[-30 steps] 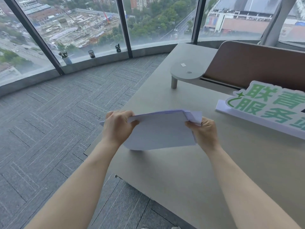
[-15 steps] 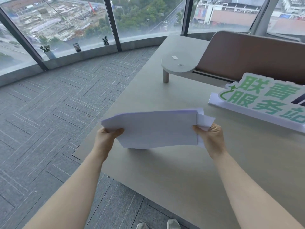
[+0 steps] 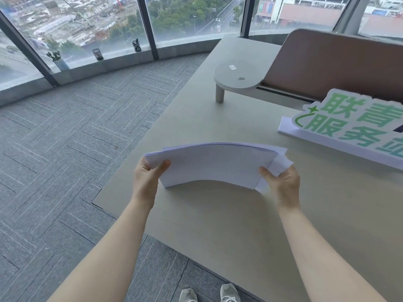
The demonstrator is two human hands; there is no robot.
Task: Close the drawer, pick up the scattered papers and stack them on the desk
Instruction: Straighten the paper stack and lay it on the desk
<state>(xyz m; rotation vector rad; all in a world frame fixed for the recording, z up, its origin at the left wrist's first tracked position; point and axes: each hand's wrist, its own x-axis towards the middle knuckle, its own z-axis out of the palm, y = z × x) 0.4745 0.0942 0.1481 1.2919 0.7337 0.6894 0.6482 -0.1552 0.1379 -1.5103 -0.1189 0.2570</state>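
Papers (image 3: 214, 165) are held bowed above the surface (image 3: 239, 225) near its left edge, gripped at each end by the left hand (image 3: 148, 177) and right hand (image 3: 281, 182). Loose right-hand sheets (already uneven) could be dropped if squeezed further.

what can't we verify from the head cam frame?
- Drawer: out of frame.
- White paper stack underside and sheet count: hidden by the top sheet.
- Fingers of left hand and right hand: behind the stack.
- Green-lettered white sign: cut by the right edge.
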